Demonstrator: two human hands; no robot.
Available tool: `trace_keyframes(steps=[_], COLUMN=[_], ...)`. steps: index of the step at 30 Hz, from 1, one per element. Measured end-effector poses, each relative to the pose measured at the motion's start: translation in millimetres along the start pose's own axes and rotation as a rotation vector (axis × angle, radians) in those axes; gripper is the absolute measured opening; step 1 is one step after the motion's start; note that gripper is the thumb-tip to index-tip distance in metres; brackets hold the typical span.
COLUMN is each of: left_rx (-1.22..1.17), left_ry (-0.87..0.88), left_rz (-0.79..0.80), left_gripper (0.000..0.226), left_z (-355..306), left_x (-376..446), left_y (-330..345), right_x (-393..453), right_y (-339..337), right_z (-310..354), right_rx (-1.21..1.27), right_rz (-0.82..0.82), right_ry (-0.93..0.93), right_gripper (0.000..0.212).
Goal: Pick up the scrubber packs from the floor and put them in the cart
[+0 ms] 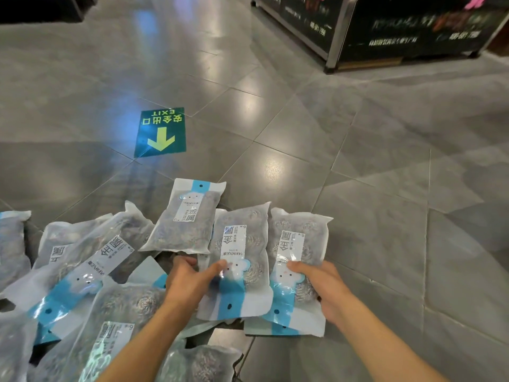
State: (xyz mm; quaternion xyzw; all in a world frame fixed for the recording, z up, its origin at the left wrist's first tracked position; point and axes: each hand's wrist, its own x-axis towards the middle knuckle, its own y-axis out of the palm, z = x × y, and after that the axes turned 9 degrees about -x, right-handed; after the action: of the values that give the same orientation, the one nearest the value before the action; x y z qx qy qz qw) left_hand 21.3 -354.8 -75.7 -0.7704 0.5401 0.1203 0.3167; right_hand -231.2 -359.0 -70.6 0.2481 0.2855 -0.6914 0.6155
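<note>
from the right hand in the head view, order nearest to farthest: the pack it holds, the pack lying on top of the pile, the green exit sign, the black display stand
1. Pack in the right hand: the held pack, gripped.
2. Top pack, up and to the left on the pile.
3. Green exit sign, farther left on the floor.
4. Black display stand, far top right.

Clear, blue-banded scrubber packs (242,260) — heaped on floor

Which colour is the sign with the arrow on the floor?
The floor sign is green, with a yellow-green arrow and lettering; the head view shows it.
</note>
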Motion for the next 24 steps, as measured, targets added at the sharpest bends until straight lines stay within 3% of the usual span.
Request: trace_keyframes(steps=[5, 10, 14, 17, 24], left_rx=[-0.215, -0.256, -0.221, -0.149, -0.218], left_ry=[-0.094, -0.167, -0.198, -0.146, -0.120], left_rz=[0.170, 0.150, 0.150, 0.153, 0.299], left_gripper=[0.041, 0.041, 0.056, 0.088, 0.031], left_z=[-15.4, -41.4, -58.2, -49.6, -48.9], left_x=[1.7, 11.9, 12.1, 32.9, 27.0], left_y=[11.1, 31.1, 50.7, 64.0, 68.9], right_x=[-11.5, -12.0, -7.6, -4.4, -5.5], right_y=[-16.6, -40.3, -48.6, -48.4, -55.5], right_z=[-0.2, -0.5, -4.8, -7.2, -8.7], right_rx=[-0.042, -0.055, -0.067, -0.083, -0.061], right_rz=[-0.054, -0.087, -0.068, -0.033, -0.028], right_ry=[-0.063, -0.066, -0.044, -0.031, -0.007], right_gripper=[0.026, 0.038, 0.050, 0.057, 0.050])
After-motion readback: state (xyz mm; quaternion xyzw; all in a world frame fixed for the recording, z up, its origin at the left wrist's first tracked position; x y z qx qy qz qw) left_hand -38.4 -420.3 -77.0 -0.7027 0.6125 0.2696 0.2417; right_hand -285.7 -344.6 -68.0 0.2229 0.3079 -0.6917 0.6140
